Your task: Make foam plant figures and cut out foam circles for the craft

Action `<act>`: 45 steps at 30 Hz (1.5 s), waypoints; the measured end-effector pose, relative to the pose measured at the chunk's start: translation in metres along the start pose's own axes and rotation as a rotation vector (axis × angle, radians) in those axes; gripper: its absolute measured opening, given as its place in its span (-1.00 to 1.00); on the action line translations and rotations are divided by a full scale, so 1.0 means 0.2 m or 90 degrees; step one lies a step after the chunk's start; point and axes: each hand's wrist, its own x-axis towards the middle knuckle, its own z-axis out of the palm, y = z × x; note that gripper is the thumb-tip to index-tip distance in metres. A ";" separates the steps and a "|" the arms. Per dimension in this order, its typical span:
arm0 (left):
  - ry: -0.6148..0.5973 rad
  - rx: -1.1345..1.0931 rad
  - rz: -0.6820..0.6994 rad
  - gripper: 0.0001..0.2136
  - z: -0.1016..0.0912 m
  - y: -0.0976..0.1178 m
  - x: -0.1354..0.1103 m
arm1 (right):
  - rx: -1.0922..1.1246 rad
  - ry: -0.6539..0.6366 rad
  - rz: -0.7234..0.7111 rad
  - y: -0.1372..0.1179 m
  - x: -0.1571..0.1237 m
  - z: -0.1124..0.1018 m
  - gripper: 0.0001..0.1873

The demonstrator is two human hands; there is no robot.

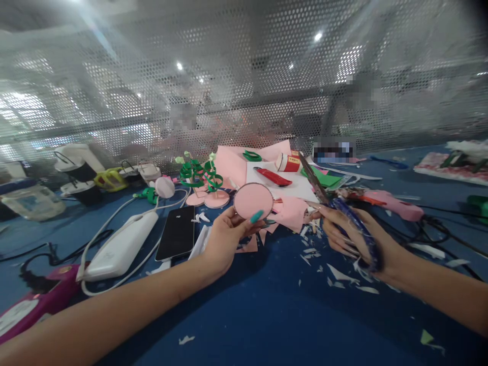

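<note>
My left hand (223,239) is closed on a round pink disc (252,199) with a thin darker rim, the thumb lying over its lower edge. In my right hand (345,234) is a pair of scissors (356,229) with blue handles, its dark blades pointing up and away to the left. A crumpled pink paper scrap (292,212) lies between the hands. My right fingertips reach its edge; whether they pinch it, I cannot tell. Behind the disc, green paper curls stand on two pink round bases (216,199).
A red box cutter (272,176) and a red-and-white roll (288,162) lie on paper sheets. At left are a black phone (176,234), a white power bank (120,246) and cables. A pink glue gun (392,203) lies right. Paper scraps litter the blue table (267,315) before a perforated metal screen.
</note>
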 end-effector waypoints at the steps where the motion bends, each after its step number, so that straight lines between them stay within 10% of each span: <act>1: 0.000 0.001 0.001 -0.57 0.00 0.00 0.00 | 0.023 0.003 0.021 0.00 0.00 0.00 -0.67; 11: -0.017 0.004 0.005 -0.60 -0.01 -0.01 0.00 | 0.043 0.016 0.054 -0.01 -0.02 0.01 -0.56; 26: -0.036 0.150 -0.054 -0.59 0.00 0.01 -0.03 | -0.777 0.122 -0.289 -0.14 -0.01 -0.06 -0.63; 36: -0.066 0.633 0.229 -0.49 -0.02 0.06 -0.11 | -1.017 0.106 0.063 -0.16 0.00 -0.04 -0.54; 45: 0.035 0.915 0.380 -0.62 -0.08 0.03 -0.04 | -1.040 0.134 -0.060 -0.12 0.00 -0.08 -0.58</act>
